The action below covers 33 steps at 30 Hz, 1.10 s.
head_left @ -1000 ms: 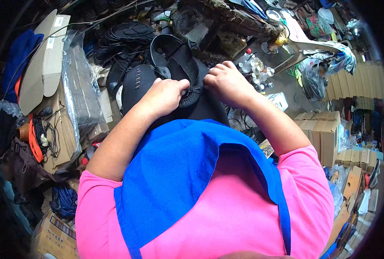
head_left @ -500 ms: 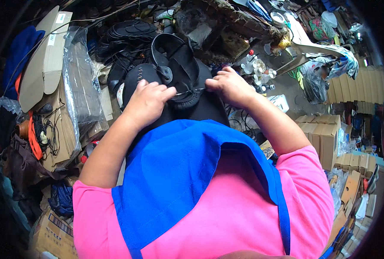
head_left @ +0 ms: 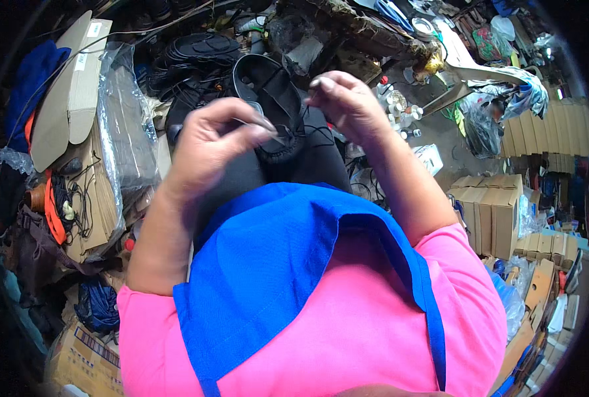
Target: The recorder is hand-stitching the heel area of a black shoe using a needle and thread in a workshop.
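A black leather shoe (head_left: 268, 79) with a gathered, stitched toe rests across my dark-trousered thighs, its opening facing away from me. Over its left side, my left hand (head_left: 225, 135) is raised, thumb and forefinger pinched together. A thin pale strand, looking like thread, shows at those fingertips, just above the toe. My right hand (head_left: 348, 106) is lifted to the right of the shoe with its fingers bent into a pinch. Whatever it may hold is too small and blurred to make out.
A pile of black shoe parts (head_left: 195, 56) lies beyond the left knee. Several small bottles (head_left: 400, 109) stand on the floor at the right. Cardboard boxes (head_left: 496, 215) are stacked further right, and flat cardboard sheets (head_left: 66, 86) lean at the left.
Both hands have risen off the shoe and turned from closed fists to pinches. The pale thread that was stretched taut between them over the toe is now slack.
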Motion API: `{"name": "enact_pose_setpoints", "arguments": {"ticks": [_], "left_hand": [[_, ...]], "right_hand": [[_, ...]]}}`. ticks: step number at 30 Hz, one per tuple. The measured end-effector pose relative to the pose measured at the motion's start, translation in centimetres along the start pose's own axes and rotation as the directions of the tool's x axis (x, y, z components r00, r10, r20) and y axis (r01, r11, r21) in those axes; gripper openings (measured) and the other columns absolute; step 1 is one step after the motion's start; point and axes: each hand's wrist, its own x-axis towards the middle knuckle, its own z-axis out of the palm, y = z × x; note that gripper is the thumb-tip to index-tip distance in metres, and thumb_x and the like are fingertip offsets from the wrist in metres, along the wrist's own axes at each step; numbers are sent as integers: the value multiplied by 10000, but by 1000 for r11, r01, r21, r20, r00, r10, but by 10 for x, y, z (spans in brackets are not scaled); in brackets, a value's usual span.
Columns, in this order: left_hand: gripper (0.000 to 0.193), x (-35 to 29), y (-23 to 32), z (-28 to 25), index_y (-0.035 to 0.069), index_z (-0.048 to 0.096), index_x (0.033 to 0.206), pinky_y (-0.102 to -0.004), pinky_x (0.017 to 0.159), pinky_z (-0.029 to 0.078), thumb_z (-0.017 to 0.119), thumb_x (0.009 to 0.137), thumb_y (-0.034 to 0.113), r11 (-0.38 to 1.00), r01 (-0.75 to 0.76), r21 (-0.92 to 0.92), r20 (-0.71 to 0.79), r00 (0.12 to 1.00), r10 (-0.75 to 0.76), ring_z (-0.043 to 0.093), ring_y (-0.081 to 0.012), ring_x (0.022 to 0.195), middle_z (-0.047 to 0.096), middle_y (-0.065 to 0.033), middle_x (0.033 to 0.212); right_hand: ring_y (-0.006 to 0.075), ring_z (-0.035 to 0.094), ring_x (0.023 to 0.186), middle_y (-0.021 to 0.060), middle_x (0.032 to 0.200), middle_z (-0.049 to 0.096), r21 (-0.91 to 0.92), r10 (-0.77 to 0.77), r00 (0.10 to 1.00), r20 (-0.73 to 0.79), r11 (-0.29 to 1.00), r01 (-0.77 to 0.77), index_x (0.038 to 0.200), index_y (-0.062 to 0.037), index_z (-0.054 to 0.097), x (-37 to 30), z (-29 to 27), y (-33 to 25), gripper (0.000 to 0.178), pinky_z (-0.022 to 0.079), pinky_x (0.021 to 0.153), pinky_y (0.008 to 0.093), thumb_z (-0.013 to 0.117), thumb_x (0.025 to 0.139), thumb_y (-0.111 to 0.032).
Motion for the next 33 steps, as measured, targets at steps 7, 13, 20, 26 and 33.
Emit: {"name": "enact_pose_setpoints", "arguments": {"ticks": [7, 13, 20, 26, 33], "left_hand": [[214, -23, -14, -2, 20, 535, 849, -336, 764, 485, 566, 935, 213, 852, 449, -270, 320, 876, -360, 605, -188, 861, 585, -59, 863], [102, -82, -13, -141, -15, 628, 846, -310, 637, 451, 661, 815, 77, 344, 205, 916, -235, 971, 46, 571, -185, 699, 589, -105, 752], [222, -56, -15, -110, 23, 673, 949, -335, 681, 468, 718, 745, 97, 224, 361, 905, -381, 923, 51, 602, -231, 757, 612, -103, 856], [373, 25, -35, -10, 112, 658, 1092, -351, 885, 483, 726, 725, 119, 536, -181, 824, 155, 983, 95, 600, -281, 1039, 613, -93, 1133], [284, 69, -60, -2, 61, 659, 1018, -340, 864, 468, 718, 749, 131, 571, -118, 812, 258, 951, -171, 584, -269, 980, 590, -108, 997]], "right_hand": [[102, 524, 733, 2, 743, 540, -640, 359, 851, 383, 767, -35, 811, -32, 573, -20, 13, -11, 298, 436, 670, 271, 612, 907, -311], [246, 637, 756, 144, 824, 622, -986, 178, 970, -167, -18, -167, 915, -24, 650, -64, -133, -16, 230, 491, 650, 360, 669, 814, -230], [281, 631, 881, 132, 967, 638, -988, 199, 973, -114, 84, -132, 1002, -92, 700, -71, -135, -1, 212, 493, 790, 364, 661, 795, -112], [119, 615, 823, 33, 878, 642, -860, 106, 990, 88, 510, 22, 945, -30, 673, -13, -25, -14, 151, 498, 718, 262, 655, 796, -13], [206, 633, 829, 85, 812, 629, -922, 79, 960, 267, 309, 231, 876, -103, 707, 8, -38, -2, 169, 504, 738, 324, 697, 713, -62]]}}
